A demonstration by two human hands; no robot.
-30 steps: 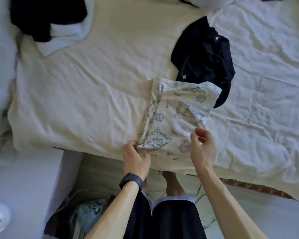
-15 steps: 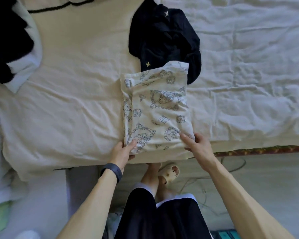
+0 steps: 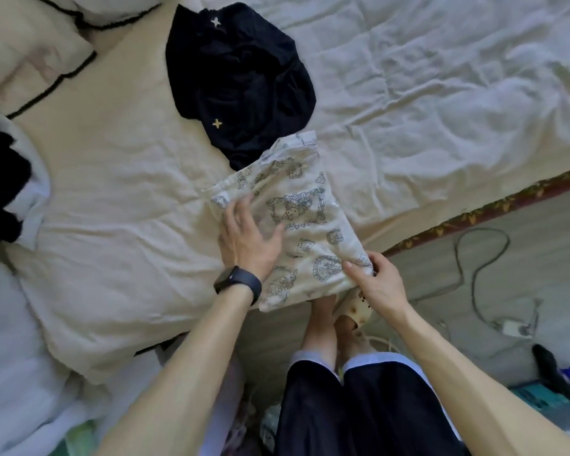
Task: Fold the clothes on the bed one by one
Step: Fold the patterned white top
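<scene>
- From the head camera, the printed cloth (image 3: pixel 310 232) lay on the bed (image 3: pixel 112 192), right at the near edge. It was already folded into a small, tidy shape.
- The left hand (image 3: pixel 247 238) lay flat on the left part of the cloth. Its fingers were straight and spread out, and it held nothing. I think it pressed down so the cloth would not slide or pop open.
- The right hand (image 3: pixel 375 281) pinched the near right corner of the cloth. The thumb was on top and the fingers curled under the edge. I think it held that corner so it could lift it for one more fold or tug it straight.
- The far end of the cloth touched a dark garment (image 3: pixel 241 87) with small gold stars. That one lay in a crumpled heap, so it likely needed folding too.
- More clothes (image 3: pixel 0 192), black and white, sat in a pile at the left side of the bed.
- A pillow (image 3: pixel 30 60) lay at the top left.
- A watch (image 3: pixel 237 281) was on the left wrist.
- On the floor, a slipper (image 3: pixel 356 311) was on one foot, and a cable (image 3: pixel 481 258) lay to the right.
</scene>
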